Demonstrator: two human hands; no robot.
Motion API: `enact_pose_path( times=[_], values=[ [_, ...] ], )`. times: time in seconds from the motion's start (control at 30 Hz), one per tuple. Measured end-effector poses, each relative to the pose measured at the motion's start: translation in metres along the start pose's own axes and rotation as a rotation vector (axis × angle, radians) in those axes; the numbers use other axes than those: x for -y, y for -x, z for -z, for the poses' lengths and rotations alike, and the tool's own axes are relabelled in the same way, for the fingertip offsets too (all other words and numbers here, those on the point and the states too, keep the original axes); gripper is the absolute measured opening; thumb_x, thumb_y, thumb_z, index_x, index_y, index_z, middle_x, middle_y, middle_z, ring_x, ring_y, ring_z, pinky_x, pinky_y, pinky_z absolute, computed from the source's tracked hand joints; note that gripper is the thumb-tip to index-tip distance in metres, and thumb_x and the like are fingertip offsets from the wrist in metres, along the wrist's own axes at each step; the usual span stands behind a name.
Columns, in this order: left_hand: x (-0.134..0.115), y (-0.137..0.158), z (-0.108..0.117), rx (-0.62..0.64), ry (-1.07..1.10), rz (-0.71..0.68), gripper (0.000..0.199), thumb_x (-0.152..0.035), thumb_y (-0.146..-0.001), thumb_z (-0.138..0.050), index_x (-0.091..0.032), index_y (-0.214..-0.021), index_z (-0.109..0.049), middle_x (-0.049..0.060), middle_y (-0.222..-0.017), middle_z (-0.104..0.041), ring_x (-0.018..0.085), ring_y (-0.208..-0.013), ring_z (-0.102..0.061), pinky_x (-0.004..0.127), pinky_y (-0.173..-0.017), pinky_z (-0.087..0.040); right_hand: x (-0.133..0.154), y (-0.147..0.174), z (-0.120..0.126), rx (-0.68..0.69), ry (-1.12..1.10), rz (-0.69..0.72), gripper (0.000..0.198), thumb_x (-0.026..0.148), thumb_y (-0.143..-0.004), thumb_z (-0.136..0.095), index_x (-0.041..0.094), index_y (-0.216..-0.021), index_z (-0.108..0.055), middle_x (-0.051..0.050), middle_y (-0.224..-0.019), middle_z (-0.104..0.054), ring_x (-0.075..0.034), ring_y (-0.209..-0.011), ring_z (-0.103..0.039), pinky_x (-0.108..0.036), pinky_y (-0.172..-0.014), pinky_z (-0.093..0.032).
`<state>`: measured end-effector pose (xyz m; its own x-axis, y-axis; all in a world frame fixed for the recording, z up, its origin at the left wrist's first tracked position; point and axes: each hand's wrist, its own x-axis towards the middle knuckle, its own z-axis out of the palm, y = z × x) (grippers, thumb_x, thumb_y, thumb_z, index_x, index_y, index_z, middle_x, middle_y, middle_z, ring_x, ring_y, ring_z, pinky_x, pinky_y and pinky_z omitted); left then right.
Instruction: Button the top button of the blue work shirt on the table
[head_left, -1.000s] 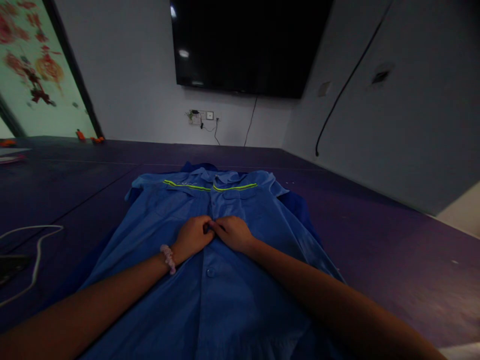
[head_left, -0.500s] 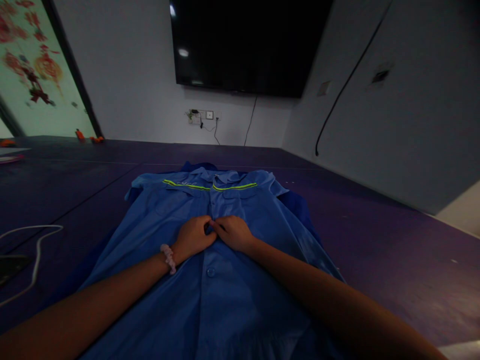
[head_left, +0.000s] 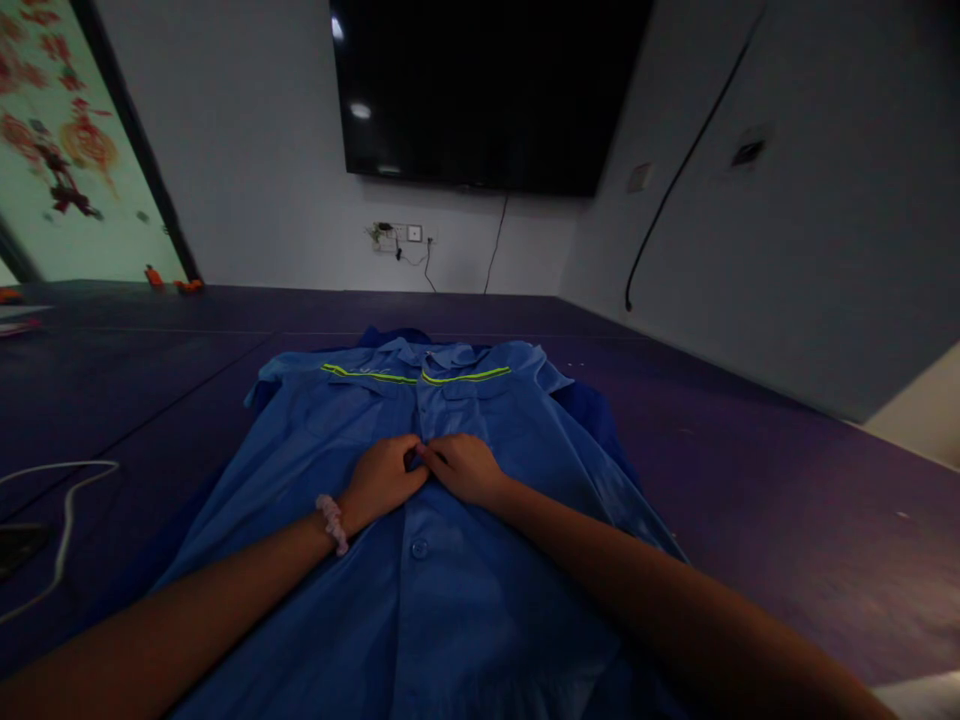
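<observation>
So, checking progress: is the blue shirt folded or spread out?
Spread out: the blue shirt lies flat and face up on the purple surface.

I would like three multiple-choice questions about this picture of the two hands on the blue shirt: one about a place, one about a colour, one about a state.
1. Where do the left hand and the right hand meet on the blue button-up work shirt?
A. on the collar
B. on the front button line
C. on a sleeve

2. What colour is the thin reflective stripe across the chest?
A. yellow-green
B. red
C. white

3. How does the shirt lie on the dark purple surface?
A. rolled into a ball
B. hanging over the edge
C. spread flat, front up

Answers: 1 B, the fingertips touch above the round blue button. 2 A, it glows yellow-green. 3 C, collar and button face up.
</observation>
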<state>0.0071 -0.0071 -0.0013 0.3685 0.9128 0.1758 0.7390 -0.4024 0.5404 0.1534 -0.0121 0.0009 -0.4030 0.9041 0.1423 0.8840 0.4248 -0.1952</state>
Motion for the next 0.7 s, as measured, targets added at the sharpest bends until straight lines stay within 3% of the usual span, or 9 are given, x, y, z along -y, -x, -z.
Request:
enact_pose_path(
  times=[0.7],
  values=[
    [0.0024,0.0001,0.0004,-0.01,-0.011,-0.023,0.008,-0.022,-0.073,-0.049,-0.018,-0.068,-0.054,-0.004,-0.057,-0.051,0.011,-0.053,-0.046,0.022,-0.05,-0.028,-0.0015,0.0002,-0.0014,-0.028,-0.019,0.021,0.042,0.038,-0.096,-0.03,0.018,-0.084,-0.065,-0.004,-0.082,-0.067,-0.013,-0.073,-0.06,-0.023,-0.056,-0.029]
  ],
)
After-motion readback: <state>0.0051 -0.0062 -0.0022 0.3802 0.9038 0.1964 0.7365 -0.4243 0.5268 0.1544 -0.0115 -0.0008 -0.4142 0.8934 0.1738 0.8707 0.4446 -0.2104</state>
